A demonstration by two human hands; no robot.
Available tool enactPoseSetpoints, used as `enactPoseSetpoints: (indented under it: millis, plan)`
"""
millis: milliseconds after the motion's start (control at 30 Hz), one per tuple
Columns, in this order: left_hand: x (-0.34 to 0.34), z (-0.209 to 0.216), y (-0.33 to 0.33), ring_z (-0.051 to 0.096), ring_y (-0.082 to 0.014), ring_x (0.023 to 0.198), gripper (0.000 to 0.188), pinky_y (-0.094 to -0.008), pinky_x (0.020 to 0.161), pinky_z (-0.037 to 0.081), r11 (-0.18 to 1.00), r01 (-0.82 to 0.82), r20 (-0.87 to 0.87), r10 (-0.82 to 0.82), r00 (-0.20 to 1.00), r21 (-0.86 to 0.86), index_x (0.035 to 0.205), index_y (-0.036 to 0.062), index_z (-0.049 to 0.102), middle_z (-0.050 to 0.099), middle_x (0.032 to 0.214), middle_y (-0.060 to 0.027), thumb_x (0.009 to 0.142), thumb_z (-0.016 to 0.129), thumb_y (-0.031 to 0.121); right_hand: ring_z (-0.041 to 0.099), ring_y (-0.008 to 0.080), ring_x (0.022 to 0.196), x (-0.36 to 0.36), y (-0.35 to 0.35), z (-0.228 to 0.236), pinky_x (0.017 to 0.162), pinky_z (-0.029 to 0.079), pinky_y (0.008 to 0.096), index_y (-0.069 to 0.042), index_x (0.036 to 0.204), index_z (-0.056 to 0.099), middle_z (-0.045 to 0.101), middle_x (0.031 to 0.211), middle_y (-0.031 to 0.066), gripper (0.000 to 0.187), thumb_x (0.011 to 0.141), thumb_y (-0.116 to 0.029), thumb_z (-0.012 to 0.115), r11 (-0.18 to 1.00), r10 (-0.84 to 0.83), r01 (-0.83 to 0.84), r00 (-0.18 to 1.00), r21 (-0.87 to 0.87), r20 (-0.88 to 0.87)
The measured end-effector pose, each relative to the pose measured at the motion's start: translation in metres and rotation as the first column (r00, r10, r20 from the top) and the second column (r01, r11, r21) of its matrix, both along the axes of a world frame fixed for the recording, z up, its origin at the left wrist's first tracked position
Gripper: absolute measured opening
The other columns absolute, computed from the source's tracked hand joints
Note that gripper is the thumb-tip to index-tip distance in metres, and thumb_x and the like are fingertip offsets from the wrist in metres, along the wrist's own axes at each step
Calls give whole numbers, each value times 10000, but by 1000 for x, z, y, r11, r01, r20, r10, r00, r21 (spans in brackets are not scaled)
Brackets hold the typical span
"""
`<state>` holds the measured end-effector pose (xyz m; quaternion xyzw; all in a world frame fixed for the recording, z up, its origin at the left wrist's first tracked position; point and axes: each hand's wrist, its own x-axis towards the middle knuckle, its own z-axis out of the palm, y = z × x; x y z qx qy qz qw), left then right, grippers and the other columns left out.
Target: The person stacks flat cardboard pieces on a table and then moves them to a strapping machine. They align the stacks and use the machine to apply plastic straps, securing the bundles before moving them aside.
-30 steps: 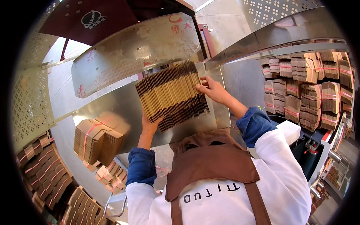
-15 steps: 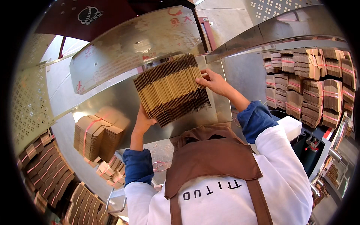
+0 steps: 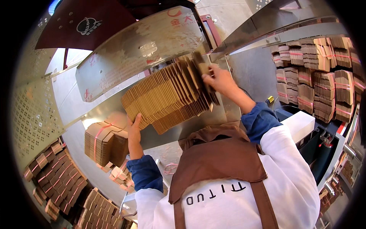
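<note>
Standing cardboard (image 3: 152,97) near table edge (image 3: 160,141)

The cardboard row (image 3: 160,95) over that table (image 3: 228,111) runs between left hand (image 3: 134,133) and right hand (image 3: 221,81) — the panel (image 3: 126,55) on its far side, a tied bundle (image 3: 97,145) to its near left, bundle stacks (image 3: 307,82) over right — more piles (image 3: 61,175) at the scene's near left.

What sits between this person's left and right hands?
In the head view, a long row of folded brown cardboard pieces lies between the left hand and right hand.
</note>
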<state>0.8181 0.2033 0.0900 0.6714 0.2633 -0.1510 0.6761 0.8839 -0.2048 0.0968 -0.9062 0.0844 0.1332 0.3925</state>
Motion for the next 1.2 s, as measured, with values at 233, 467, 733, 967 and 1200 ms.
enactPoseSetpoints:
  millis: [233, 467, 733, 967, 1200]
  plan:
    - [-4, -12, 28, 536, -189, 1138, 554, -304, 962, 435, 990, -47, 39, 42, 998, 132, 1381, -12, 415, 554, 1267, -101, 912, 656, 156, 676, 351, 831, 4, -49, 5, 761, 521, 431, -28, 1153, 598, 697, 847, 176, 530, 860, -468, 635, 987, -151, 153, 988, -55, 28]
    - [-21, -47, 60, 551, -248, 1139, 533, -344, 973, 428, 789, -44, 145, -57, 988, 612, 1377, -28, 418, 566, 1251, -153, 933, 623, 183, 658, 393, 805, 0, -38, -4, 733, 509, 473, -36, 1167, 575, 680, 829, 204, 500, 894, -454, 601, 987, -135, 141, 988, -82, 78]
    - [53, 57, -142, 612, -324, 979, 308, -410, 869, 476, 656, 162, 291, -525, 800, 737, 1186, -13, 608, 642, 1059, -175, 943, 572, 172, 648, 411, 793, -1, -39, -5, 714, 499, 494, -38, 1131, 564, 673, 832, 212, 449, 918, -432, 571, 989, -115, 124, 988, -86, 101]
    - [93, 31, -179, 665, -336, 872, 363, -414, 815, 498, 617, 337, 114, -575, 810, 711, 1204, -22, 587, 694, 946, -179, 891, 616, 159, 645, 415, 781, 0, -34, -8, 700, 495, 504, -32, 1126, 557, 666, 813, 220, 438, 927, -422, 556, 988, -78, 95, 987, -121, 143]
    - [102, 32, -210, 657, -384, 906, 497, -449, 814, 507, 517, 442, -77, -583, 809, 733, 1198, -34, 520, 690, 901, -211, 812, 703, 221, 638, 426, 759, -1, -33, -7, 683, 490, 513, -10, 1066, 551, 657, 786, 227, 426, 927, -413, 553, 987, -87, 105, 987, -125, 136]
